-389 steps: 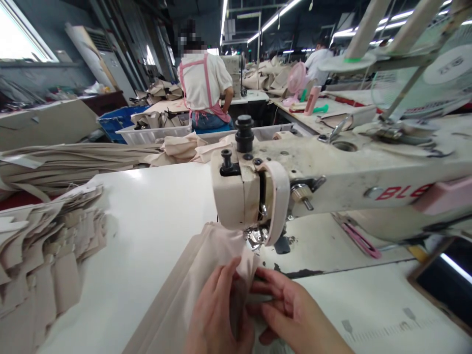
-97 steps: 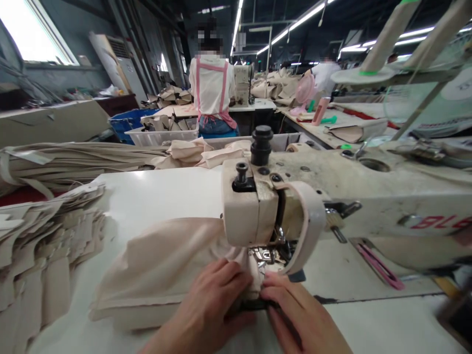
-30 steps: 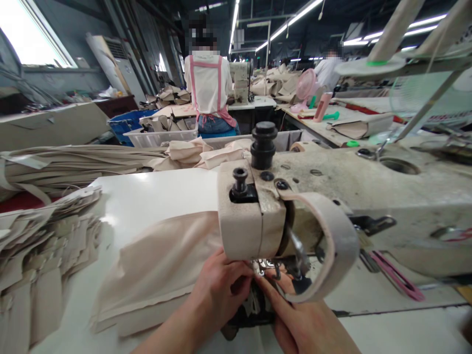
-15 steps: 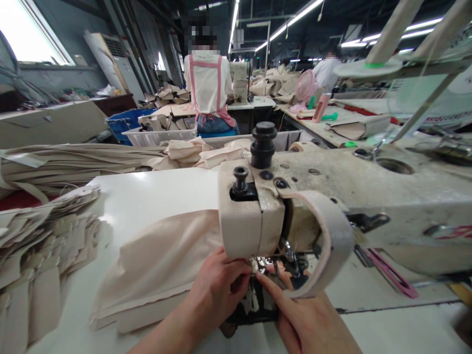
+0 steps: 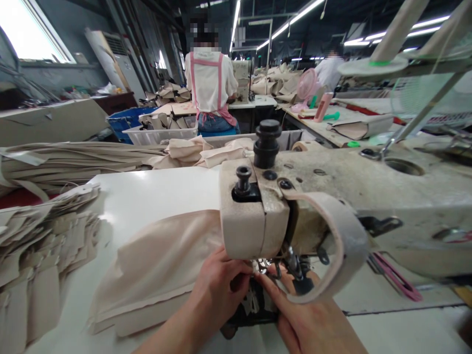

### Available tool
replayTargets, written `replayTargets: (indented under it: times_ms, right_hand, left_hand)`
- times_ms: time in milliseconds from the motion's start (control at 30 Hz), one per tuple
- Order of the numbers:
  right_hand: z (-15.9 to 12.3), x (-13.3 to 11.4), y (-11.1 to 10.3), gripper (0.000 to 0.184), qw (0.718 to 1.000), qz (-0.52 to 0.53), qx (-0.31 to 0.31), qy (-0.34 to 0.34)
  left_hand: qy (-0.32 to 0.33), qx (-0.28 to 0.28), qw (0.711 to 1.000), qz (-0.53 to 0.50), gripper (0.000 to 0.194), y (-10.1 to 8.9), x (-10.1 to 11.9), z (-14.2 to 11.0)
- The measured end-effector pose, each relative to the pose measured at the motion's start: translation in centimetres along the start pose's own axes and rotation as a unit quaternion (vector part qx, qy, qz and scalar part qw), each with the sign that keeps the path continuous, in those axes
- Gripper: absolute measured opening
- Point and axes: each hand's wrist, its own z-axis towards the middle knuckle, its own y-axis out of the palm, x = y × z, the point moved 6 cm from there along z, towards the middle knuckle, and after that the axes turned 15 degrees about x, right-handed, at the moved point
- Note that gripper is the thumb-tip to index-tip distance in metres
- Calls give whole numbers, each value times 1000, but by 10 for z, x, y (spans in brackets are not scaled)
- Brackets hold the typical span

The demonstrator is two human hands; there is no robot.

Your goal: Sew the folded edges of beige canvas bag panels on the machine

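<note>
A cream sewing machine (image 5: 332, 196) fills the right half of the view, its head (image 5: 245, 221) over the white table (image 5: 147, 196). A folded beige cloth piece (image 5: 158, 265) lies under the head and spreads left. My left hand (image 5: 217, 290) has its fingers curled and pinched at the cloth's edge, right below the presser foot (image 5: 263, 265). My right hand (image 5: 309, 319) reaches in from the right with a finger pointing at the same spot. Something dark (image 5: 254, 305) lies beneath both hands; I cannot make it out.
Stacks of cut beige pieces (image 5: 40, 255) crowd the table's left edge, with long folded cloth (image 5: 73, 162) behind. A person in a pink apron (image 5: 210, 83) works at another table, back turned. A pink tool (image 5: 394, 278) lies under the machine arm. Bins (image 5: 158, 132) stand behind.
Over thirteen seconds the cloth has turned from lengthwise to lying across, spread left. In the last second my hands stay at the presser foot, fingers shifting slightly; the view has moved a little.
</note>
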Motion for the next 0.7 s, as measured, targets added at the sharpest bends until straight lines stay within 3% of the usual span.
replayTargets:
  times_ms: [133, 267, 700]
  right_hand:
    - [-1, 3, 1, 44, 1000, 2, 15, 13]
    - [-6, 4, 3, 47, 999, 29, 24, 8]
    - [-3, 2, 0, 35, 997, 12, 70, -20]
  left_hand:
    - [-31, 2, 999, 20, 19, -2, 1, 12]
    - [-64, -12, 997, 40, 19, -1, -4, 21]
    - [-137, -21, 988, 67, 17, 0, -13, 20]
